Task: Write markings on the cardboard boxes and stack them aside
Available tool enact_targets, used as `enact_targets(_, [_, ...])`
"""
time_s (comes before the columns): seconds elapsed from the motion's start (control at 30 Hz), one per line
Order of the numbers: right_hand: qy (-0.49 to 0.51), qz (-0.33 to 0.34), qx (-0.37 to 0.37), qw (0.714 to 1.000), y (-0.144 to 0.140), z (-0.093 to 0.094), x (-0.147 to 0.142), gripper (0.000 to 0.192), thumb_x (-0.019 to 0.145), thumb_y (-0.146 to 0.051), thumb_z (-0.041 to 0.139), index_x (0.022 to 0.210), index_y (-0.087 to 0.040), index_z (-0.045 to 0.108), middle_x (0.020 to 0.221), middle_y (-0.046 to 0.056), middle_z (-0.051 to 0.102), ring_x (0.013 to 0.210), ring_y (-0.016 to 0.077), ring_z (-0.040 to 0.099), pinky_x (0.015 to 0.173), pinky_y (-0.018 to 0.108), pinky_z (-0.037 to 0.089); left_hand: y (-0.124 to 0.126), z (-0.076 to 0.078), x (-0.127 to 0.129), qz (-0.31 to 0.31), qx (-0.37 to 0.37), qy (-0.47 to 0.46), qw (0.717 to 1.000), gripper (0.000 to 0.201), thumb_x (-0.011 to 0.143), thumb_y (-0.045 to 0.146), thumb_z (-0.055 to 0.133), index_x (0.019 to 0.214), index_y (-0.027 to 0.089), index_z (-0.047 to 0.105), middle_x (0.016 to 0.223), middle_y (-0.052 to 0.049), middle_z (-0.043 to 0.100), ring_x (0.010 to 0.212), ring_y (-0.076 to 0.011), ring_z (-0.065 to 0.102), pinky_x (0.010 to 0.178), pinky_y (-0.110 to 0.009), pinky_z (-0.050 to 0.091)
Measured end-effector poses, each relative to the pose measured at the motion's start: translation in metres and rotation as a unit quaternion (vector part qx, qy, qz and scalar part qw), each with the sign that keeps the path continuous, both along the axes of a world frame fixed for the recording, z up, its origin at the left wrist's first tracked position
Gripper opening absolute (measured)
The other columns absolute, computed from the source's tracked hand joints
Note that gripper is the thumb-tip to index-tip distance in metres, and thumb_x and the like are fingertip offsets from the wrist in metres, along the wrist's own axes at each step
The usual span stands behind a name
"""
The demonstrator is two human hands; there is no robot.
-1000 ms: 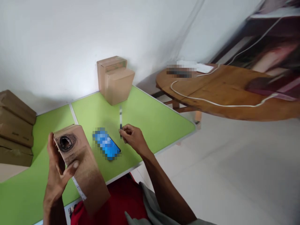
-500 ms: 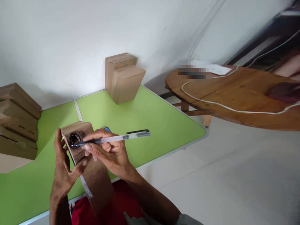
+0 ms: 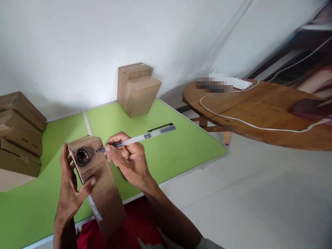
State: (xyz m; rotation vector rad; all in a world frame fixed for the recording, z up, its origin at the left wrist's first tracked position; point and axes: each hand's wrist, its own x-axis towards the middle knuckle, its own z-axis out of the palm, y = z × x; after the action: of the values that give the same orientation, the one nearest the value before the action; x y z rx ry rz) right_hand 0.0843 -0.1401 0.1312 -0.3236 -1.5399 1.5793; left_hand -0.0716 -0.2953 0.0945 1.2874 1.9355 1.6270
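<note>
Small cardboard box (image 3: pixel 97 183) is gripped by left hand (image 3: pixel 69 186), thumb across its front, held above near edge of green table (image 3: pixel 168 145). Pen (image 3: pixel 137 138) is pinched in right hand (image 3: pixel 129 162) at 3 o'clock of box; tip is set by dark-ringed hole (image 3: pixel 83 156). Two stacked boxes (image 3: pixel 137 89) noted at 12 o'clock, against wall.

Both my arms come up from the bottom of the view, bare forearms, elbows out of sight. My left hand (image 3: pixel 70 186) is upright with the wrist straight, palm turned in toward me, fingers curled round the far side and the thumb pressed flat across the near face of what it grips. My right hand (image 3: pixel 128 160) sits just beside it, a bit higher, wrist bent back a little, knuckles up. Thumb and first two fingers are pinched together in a writing grip, the other fingers tucked under.
</note>
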Motion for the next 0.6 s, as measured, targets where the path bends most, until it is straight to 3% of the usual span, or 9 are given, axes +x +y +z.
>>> enact_targets(0.17, [0.033, 0.021, 0.044, 0.998, 0.002, 0.018, -0.019, 0.032, 0.104, -0.053, 0.083, 0.105, -0.024, 0.070, 0.085, -0.002, 0.071, 0.069, 0.0140, 0.065, 0.060, 0.026, 0.049, 0.000, 0.000, 0.002, 0.014, -0.010, -0.024, 1.000, 0.128, 0.081, 0.060, 0.095, 0.184, 0.038, 0.021, 0.191, -0.014, 0.024, 0.175, -0.0459, 0.030, 0.138, -0.066, 0.035])
enact_targets(0.27, [0.049, 0.025, 0.058, 0.997, 0.009, 0.025, -0.021, 0.036, 0.108, -0.061, 0.074, 0.106, -0.026, 0.069, 0.090, 0.001, 0.073, 0.073, 0.0165, 0.068, 0.059, 0.028, 0.051, -0.002, 0.004, 0.001, 0.028, -0.016, -0.037, 0.999, 0.131, 0.079, 0.063, 0.095, 0.184, 0.036, 0.021, 0.191, -0.014, 0.027, 0.175, -0.0467, 0.029, 0.139, -0.066, 0.032])
enact_targets(0.33, [0.053, -0.026, 0.045, 0.997, 0.024, 0.020, -0.014, 0.038, 0.112, -0.065, 0.064, 0.109, -0.027, 0.065, 0.099, 0.002, 0.076, 0.078, 0.0170, 0.069, 0.059, 0.027, 0.053, -0.004, 0.007, -0.001, 0.042, -0.033, -0.062, 0.997, 0.133, 0.078, 0.063, 0.096, 0.184, 0.035, 0.021, 0.191, -0.015, 0.028, 0.176, -0.0463, 0.027, 0.139, -0.064, 0.032])
enact_targets(0.4, [-0.045, -0.116, 0.056, 0.991, 0.046, 0.005, -0.002, 0.035, 0.115, -0.061, 0.057, 0.111, -0.027, 0.061, 0.104, 0.003, 0.078, 0.080, 0.0168, 0.070, 0.062, 0.026, 0.053, -0.007, 0.007, -0.005, 0.064, -0.042, -0.095, 0.993, 0.136, 0.075, 0.067, 0.096, 0.184, 0.033, 0.022, 0.190, -0.015, 0.031, 0.176, -0.0476, 0.026, 0.139, -0.063, 0.034])
enact_targets(0.43, [-0.154, -0.155, 0.079, 0.973, 0.057, -0.005, 0.005, 0.031, 0.117, -0.056, 0.056, 0.112, -0.026, 0.060, 0.102, 0.003, 0.078, 0.079, 0.0167, 0.071, 0.064, 0.026, 0.052, -0.009, 0.007, -0.008, 0.076, -0.043, -0.108, 0.990, 0.138, 0.073, 0.070, 0.096, 0.184, 0.032, 0.023, 0.188, -0.016, 0.033, 0.175, -0.0489, 0.028, 0.138, -0.064, 0.036])
enact_targets(0.5, [-0.405, -0.188, 0.132, 0.885, 0.076, -0.030, 0.018, 0.021, 0.119, -0.041, 0.056, 0.111, -0.023, 0.063, 0.098, 0.005, 0.079, 0.083, 0.0189, 0.074, 0.074, 0.028, 0.053, -0.011, 0.003, -0.013, 0.095, -0.033, -0.127, 0.987, 0.140, 0.069, 0.074, 0.095, 0.183, 0.031, 0.027, 0.185, -0.016, 0.040, 0.172, -0.0517, 0.034, 0.136, -0.068, 0.038])
enact_targets(0.57, [-0.555, -0.188, 0.150, 0.797, 0.087, -0.056, 0.029, 0.013, 0.116, -0.026, 0.060, 0.110, -0.019, 0.069, 0.102, 0.011, 0.082, 0.095, 0.0247, 0.078, 0.082, 0.032, 0.052, -0.012, -0.003, -0.017, 0.104, -0.025, -0.133, 0.985, 0.136, 0.070, 0.073, 0.095, 0.182, 0.032, 0.031, 0.182, -0.016, 0.045, 0.169, -0.0519, 0.039, 0.135, -0.069, 0.040])
enact_targets(0.6, [-0.591, -0.185, 0.148, 0.771, 0.089, -0.068, 0.033, 0.011, 0.114, -0.021, 0.062, 0.110, -0.017, 0.071, 0.106, 0.015, 0.084, 0.100, 0.0282, 0.079, 0.084, 0.034, 0.052, -0.012, -0.006, -0.018, 0.105, -0.023, -0.132, 0.985, 0.132, 0.072, 0.071, 0.094, 0.182, 0.033, 0.033, 0.181, -0.015, 0.047, 0.168, -0.0509, 0.041, 0.135, -0.069, 0.041])
